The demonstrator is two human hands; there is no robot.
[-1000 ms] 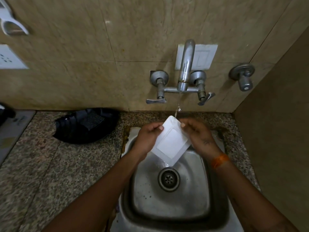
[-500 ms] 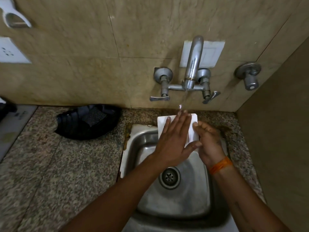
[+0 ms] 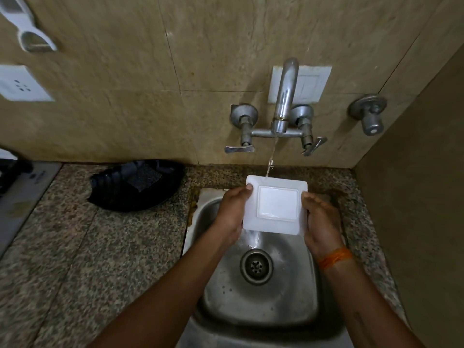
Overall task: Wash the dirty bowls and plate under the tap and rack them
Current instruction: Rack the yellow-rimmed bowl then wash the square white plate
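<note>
A white square plate [image 3: 276, 205] is held flat over the steel sink [image 3: 258, 292], face up, with a little water pooled in its middle. My left hand [image 3: 232, 212] grips its left edge, thumb on the rim. My right hand [image 3: 321, 222] grips its right edge. The tap [image 3: 285, 96] on the wall runs, and its thin stream lands on the plate's far rim. Water drips off the plate's near edge toward the drain [image 3: 256, 266].
A black bowl-like dish [image 3: 135, 189] with a dark scrub pad in it sits on the granite counter [image 3: 75, 247] left of the sink. A side wall [image 3: 414, 222] closes in on the right. A second valve [image 3: 369, 116] sticks out of the back wall.
My left hand lay flat across the plate, rubbing it; it has now slid off to grip the left edge. The plate is now level and face up under the stream.
</note>
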